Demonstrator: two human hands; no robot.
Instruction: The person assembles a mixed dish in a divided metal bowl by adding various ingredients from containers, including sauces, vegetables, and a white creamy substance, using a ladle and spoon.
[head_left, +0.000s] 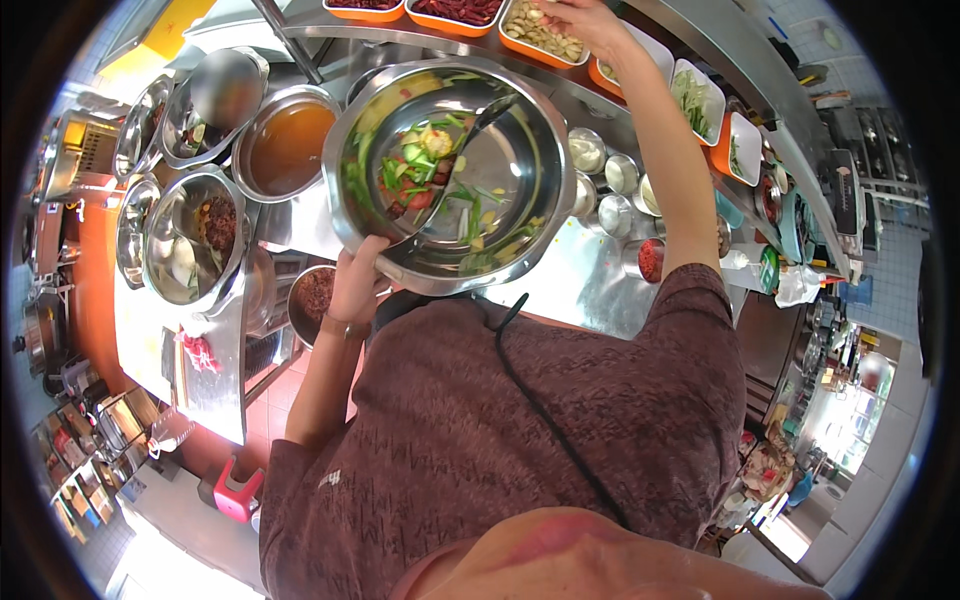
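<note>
A large steel bowl (pixel 553 180) is tilted in front of me, its near-left rim gripped by my left hand (pixel 352 285). Chopped green onion (pixel 418 153), yellowish bits and some dark red pieces lie inside it. A ladle (pixel 492 108) with a dark head rests in the bowl, its handle running toward my left hand. At the far edge, my right hand (pixel 585 25) is over an orange-sided tray (pixel 540 52) of pale garlic pieces (pixel 533 28). Its fingers are bent together and partly cut off by the frame; what they hold is unclear.
Left stand a pot of orange-brown liquid (pixel 290 145) and several steel bowls (pixel 195 240). Trays of dried red chillies (pixel 455 10) and cut greens (pixel 692 100) line the far shelf. Small metal containers (pixel 615 215) and a red-spice container (pixel 650 260) sit at right.
</note>
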